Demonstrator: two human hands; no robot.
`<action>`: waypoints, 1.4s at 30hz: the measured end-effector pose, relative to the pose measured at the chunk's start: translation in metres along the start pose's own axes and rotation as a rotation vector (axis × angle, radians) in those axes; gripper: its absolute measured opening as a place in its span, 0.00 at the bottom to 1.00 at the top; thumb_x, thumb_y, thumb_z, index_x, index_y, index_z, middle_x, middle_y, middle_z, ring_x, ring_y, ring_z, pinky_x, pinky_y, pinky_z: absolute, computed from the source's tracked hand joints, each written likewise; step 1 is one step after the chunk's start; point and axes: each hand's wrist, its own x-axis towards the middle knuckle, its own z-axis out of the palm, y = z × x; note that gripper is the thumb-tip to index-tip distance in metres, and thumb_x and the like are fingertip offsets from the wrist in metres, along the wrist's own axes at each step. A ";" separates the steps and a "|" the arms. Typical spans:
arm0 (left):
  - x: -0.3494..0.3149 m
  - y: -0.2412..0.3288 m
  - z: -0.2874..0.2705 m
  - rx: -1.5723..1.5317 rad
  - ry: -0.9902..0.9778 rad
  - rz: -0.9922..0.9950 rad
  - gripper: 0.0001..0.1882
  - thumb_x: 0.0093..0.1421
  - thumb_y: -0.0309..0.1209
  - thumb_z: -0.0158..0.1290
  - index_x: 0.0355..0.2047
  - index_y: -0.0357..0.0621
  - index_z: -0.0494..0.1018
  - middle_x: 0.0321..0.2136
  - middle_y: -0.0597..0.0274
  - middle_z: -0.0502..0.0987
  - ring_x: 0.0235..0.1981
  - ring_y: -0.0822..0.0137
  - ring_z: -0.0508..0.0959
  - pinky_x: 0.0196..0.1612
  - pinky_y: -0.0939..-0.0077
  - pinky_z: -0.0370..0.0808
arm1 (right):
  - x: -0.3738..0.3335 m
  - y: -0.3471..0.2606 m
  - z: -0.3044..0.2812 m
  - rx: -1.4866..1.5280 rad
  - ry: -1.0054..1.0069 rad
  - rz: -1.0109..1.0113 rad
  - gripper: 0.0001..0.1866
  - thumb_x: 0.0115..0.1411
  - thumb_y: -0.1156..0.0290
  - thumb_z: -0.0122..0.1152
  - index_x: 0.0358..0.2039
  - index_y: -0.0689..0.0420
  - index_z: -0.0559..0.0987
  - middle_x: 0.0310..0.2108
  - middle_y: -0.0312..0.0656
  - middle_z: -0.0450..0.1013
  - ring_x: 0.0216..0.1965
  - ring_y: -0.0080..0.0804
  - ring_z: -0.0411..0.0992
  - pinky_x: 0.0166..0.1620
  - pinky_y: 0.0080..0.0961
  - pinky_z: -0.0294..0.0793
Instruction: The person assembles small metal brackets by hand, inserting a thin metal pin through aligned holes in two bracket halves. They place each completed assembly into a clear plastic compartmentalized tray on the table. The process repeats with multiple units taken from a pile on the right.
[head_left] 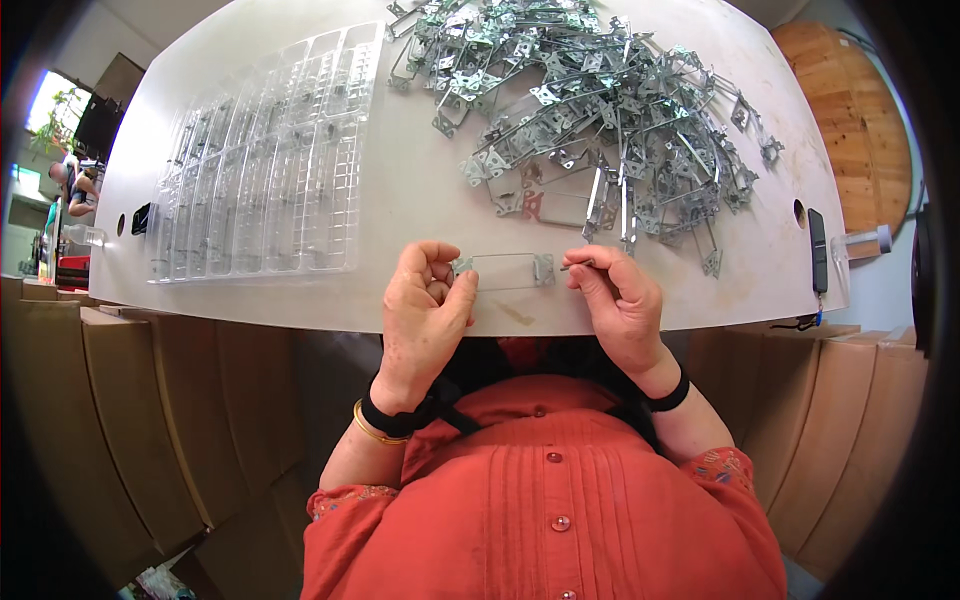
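Observation:
Near the table's front edge, my left hand (418,312) is closed on one end of a metal wire-frame bracket (543,269). Two thin parallel rods run to the right between its small end plates; the left plate is partly behind my fingers. Just right of the bracket, my right hand (625,308) pinches a small thin metal piece (568,266) between thumb and fingertips. Its kind is too small to make out, and its tip stands apart from the bracket's right plate. Beyond my right hand lies a large pile of similar metal brackets (610,110).
A clear plastic tray (352,200) with rows of compartments holding small parts lies on the left of the white table (420,180). At the right edge are a dark phone-like object (818,250) and a clear bottle (868,243). Cardboard boxes (130,400) stand below. Another person (78,187) is far left.

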 end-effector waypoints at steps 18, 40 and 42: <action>0.008 -0.016 -0.004 0.021 0.007 0.033 0.12 0.66 0.19 0.60 0.48 0.33 0.73 0.30 0.69 0.75 0.21 0.86 0.71 0.20 0.87 0.68 | 0.011 0.005 0.015 0.021 0.022 0.071 0.05 0.70 0.79 0.67 0.46 0.59 0.82 0.37 0.37 0.80 0.33 0.20 0.78 0.38 0.19 0.78; 0.008 -0.020 -0.003 0.023 0.009 0.067 0.12 0.66 0.18 0.60 0.48 0.33 0.73 0.28 0.71 0.74 0.20 0.87 0.69 0.20 0.87 0.66 | 0.011 0.004 0.015 -0.065 0.015 0.044 0.06 0.68 0.79 0.70 0.43 0.59 0.82 0.35 0.37 0.79 0.31 0.22 0.76 0.36 0.20 0.75; 0.008 -0.020 -0.002 0.009 0.009 0.065 0.12 0.66 0.18 0.60 0.48 0.33 0.73 0.29 0.71 0.74 0.21 0.87 0.69 0.20 0.87 0.66 | 0.011 0.003 0.015 -0.069 0.016 0.043 0.06 0.68 0.79 0.70 0.43 0.59 0.82 0.35 0.37 0.79 0.31 0.22 0.76 0.36 0.20 0.75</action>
